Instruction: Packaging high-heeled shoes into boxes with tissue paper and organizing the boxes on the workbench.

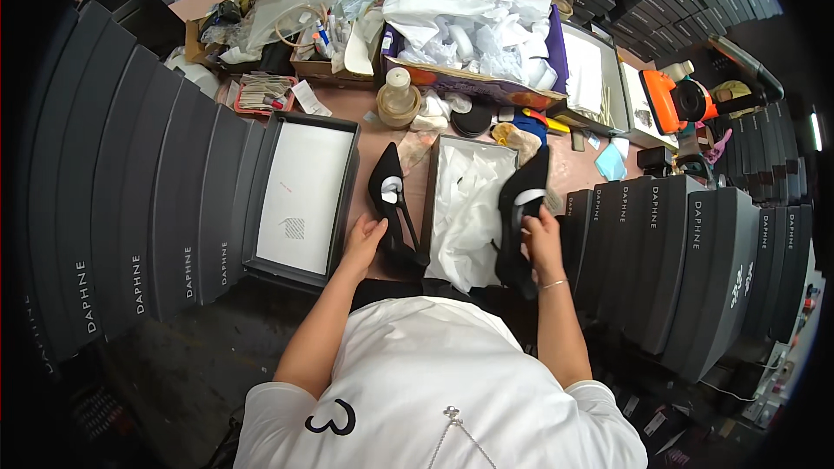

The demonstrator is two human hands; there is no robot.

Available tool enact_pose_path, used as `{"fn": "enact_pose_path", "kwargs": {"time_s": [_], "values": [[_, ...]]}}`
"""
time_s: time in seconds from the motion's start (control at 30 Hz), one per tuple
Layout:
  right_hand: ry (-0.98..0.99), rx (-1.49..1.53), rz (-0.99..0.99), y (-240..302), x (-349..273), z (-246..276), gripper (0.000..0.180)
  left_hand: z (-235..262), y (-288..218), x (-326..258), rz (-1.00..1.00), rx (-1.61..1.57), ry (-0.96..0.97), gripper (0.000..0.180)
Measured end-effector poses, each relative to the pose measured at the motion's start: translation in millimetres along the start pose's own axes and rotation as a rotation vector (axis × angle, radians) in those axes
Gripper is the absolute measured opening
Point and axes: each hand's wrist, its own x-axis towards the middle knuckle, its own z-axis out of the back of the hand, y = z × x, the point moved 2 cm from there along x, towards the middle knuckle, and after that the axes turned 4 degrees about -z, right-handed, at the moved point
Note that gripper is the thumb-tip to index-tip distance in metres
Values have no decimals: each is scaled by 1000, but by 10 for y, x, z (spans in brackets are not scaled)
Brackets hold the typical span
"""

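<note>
My left hand (364,240) is closed on the side of a black pointed high-heeled shoe (383,175), whose toe points away from me. White padding sits inside that shoe. The matching black shoe (514,224) is gripped in my right hand (543,239), over the right edge of the open shoe box, and it too has white padding inside. Between the two shoes, the open shoe box (427,208) contains crumpled white tissue paper (469,200). A dark box lid (345,200) with a white inner face lies left of my left hand.
Stacks of dark shoe boxes stand left (161,182) and right (647,252). Behind the shoes are a bottle of brownish liquid (398,104), a round black tin (472,120) and a purple carton (556,48) full of white paper. An orange-and-black tool (686,100) sits at the far right.
</note>
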Motion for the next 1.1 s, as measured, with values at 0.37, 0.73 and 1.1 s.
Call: {"fn": "enact_pose_path", "kwargs": {"time_s": [0.37,0.73,1.1], "values": [[85,171,6,63,-2,626,20,-292,-103,230,121,-249,81,46],[133,53,-226,-150,217,-200,17,-195,-840,-345,87,-485,369,60],[208,-506,501,70,-165,-691,50,-525,-1152,-809,-185,-506,338,43]]}}
